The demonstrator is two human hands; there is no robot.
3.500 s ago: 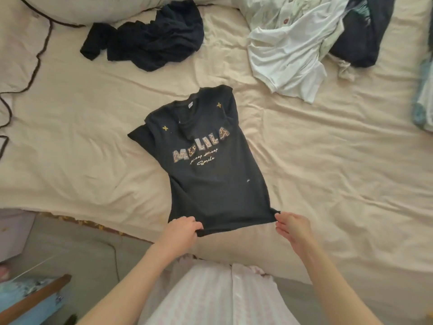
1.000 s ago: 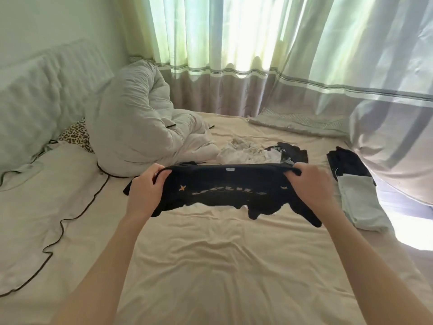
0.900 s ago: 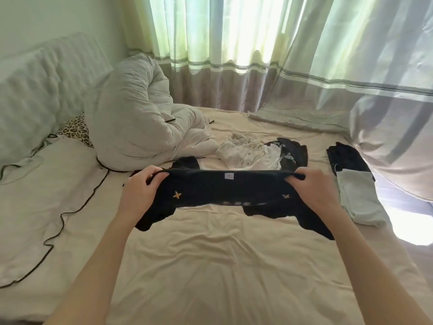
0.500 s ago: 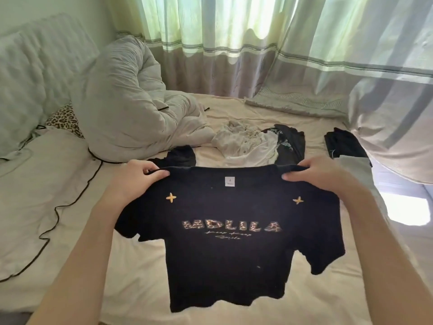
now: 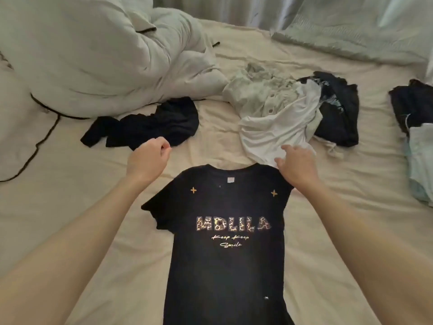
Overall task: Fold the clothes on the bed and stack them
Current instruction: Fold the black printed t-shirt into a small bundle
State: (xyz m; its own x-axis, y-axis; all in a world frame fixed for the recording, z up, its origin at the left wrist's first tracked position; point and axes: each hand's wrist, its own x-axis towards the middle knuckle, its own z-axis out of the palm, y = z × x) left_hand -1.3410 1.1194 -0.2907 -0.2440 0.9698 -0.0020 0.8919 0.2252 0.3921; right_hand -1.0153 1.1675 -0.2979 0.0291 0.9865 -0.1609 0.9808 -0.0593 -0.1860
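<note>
I see the bed point(image 5: 328, 231) filling nearly the whole frame, its cream sheet creased. A pale bunched duvet point(image 5: 93, 55) with dark piping takes the upper left, and the hem of a curtain point(image 5: 351, 26) lies on the sheet at the upper right.

The black T-shirt point(image 5: 225, 266) lies flat, print side up, in the lower centre, collar toward the top of the frame and hem running off the bottom edge. I read "MDLILA" in leopard-pattern letters across the chest, with script below it and a small gold star near each shoulder. Its sleeve on the left of the frame is spread out on the sheet; the other is hidden under my forearm.

Above it, right of centre, sits a heap of white garments point(image 5: 269, 113), touching a crumpled dark printed garment point(image 5: 337, 113) on its right. A black crumpled garment point(image 5: 152, 125) lies left of centre, just below the duvet. At the right edge I see a dark folded item point(image 5: 412, 102) with a pale green folded item point(image 5: 421, 160) below it, touching.

My left hand point(image 5: 147, 160) sits just above the shirt's left shoulder, fingers loosely curled, holding nothing. My right hand point(image 5: 296, 165) is over the right shoulder at the collar, fingers relaxed and spread, with no grip on the cloth that I can see.
</note>
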